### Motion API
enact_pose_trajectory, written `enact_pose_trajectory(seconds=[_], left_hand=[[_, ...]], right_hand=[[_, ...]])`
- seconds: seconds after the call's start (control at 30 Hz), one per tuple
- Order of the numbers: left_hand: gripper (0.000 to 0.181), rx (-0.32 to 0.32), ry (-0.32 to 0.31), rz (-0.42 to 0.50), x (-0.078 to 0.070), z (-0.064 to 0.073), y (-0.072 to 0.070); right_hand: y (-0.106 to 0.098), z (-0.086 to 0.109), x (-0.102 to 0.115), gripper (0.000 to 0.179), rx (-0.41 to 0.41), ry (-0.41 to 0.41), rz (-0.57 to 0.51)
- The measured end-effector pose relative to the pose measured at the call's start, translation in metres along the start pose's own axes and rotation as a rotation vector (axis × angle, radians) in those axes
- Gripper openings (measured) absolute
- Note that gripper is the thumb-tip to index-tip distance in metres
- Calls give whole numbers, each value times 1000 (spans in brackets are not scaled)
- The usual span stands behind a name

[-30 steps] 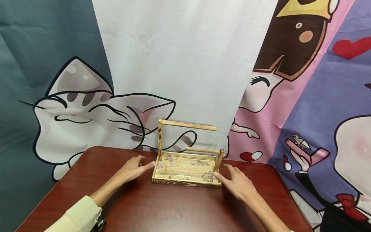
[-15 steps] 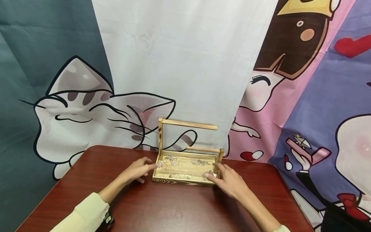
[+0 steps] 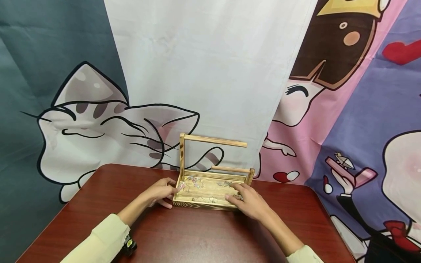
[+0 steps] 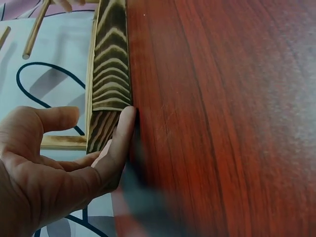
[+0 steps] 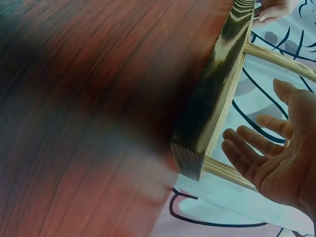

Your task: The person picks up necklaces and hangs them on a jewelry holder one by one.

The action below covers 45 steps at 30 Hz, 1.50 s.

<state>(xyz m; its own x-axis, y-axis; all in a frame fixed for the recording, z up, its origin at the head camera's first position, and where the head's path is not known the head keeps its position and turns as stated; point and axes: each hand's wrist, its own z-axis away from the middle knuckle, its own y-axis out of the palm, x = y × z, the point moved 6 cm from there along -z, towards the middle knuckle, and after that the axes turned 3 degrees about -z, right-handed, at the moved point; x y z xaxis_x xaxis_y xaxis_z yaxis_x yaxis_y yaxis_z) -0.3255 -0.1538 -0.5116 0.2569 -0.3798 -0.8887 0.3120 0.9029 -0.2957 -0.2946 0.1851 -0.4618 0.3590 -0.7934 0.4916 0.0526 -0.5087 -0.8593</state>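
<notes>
A wooden tray stand (image 3: 204, 205) with dowel bars above it sits at the table's far side. My left hand (image 3: 161, 193) is at its left end; in the left wrist view, the fingers (image 4: 121, 138) touch the outer end wall and the thumb is held apart near the rim. Over the right part of the tray reaches my right hand (image 3: 251, 202), its fingers loosely bent and spread, nothing visible in its grasp. Inside lie a colourful beaded bracelet (image 3: 194, 180), a thin chain-like piece (image 3: 205, 200) and silvery jewellery (image 3: 224, 183), partly covered by the right fingers.
The upper dowel (image 3: 215, 140) rises from a tall post (image 3: 182, 157) at the left; a lower dowel (image 3: 231, 169) joins a short post at the right. Close behind the reddish-brown table (image 3: 204, 237) hangs a cartoon-printed cloth (image 3: 210, 73).
My right hand has moved left from beside the tray's right end to over its inside. The left hand has come right, up against the left end. The tray has stayed in place.
</notes>
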Motion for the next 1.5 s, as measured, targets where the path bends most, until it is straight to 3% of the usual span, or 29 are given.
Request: enact_pose_trajectory(seconds=[0.27, 0.73, 1.13, 1.33, 1.5], left_hand=[[53, 38, 21, 11, -1, -3, -1], [48, 28, -20, -24, -3, -7, 0], [47, 26, -24, -30, -3, -8, 4], [47, 31, -32, -37, -7, -7, 3], [45, 35, -30, -38, -8, -6, 2]], right_hand=[[22, -10, 12, 44, 79, -163, -35], [57, -10, 30, 56, 253, -297, -5], [67, -14, 33, 68, 334, -246, 113], [69, -25, 35, 70, 367, -233, 161], [71, -39, 27, 76, 361, -151, 137]])
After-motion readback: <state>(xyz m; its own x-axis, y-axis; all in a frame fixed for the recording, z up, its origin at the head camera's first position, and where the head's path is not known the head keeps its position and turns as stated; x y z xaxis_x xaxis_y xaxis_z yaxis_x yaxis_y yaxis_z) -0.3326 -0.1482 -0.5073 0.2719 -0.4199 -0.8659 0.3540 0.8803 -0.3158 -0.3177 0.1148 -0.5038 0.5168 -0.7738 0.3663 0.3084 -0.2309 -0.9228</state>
